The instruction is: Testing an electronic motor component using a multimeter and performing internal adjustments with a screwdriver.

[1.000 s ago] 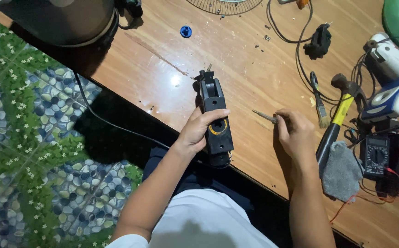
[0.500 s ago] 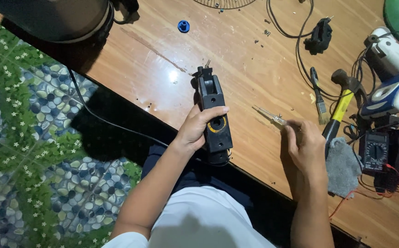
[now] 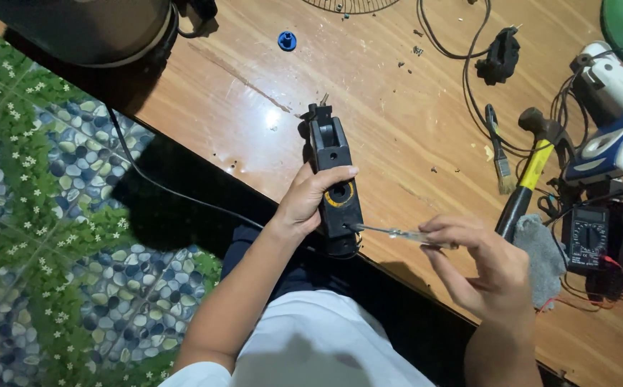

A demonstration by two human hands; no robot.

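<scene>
A long black plastic part (image 3: 331, 158) with a yellow ring near one end lies on the wooden table (image 3: 397, 129), overhanging its near edge. My left hand (image 3: 310, 199) grips it around the middle, thumb across the top. My right hand (image 3: 477, 259) holds a thin screwdriver (image 3: 390, 232) with a clear handle. Its tip touches the black part's right side just below the yellow ring.
To the right lie a yellow-handled hammer (image 3: 532, 172), a small brush (image 3: 497, 149), a grey cloth (image 3: 545, 258), a black multimeter (image 3: 589, 236) and a blue-white appliance (image 3: 616, 122). Black cables, a black plug (image 3: 499, 51) and a blue cap (image 3: 287, 41) lie farther back. A dark round appliance (image 3: 89, 29) stands top left.
My right hand has moved the screwdriver from pointing away over the table to pointing left, bringing its tip against the black part. My left hand keeps its hold.
</scene>
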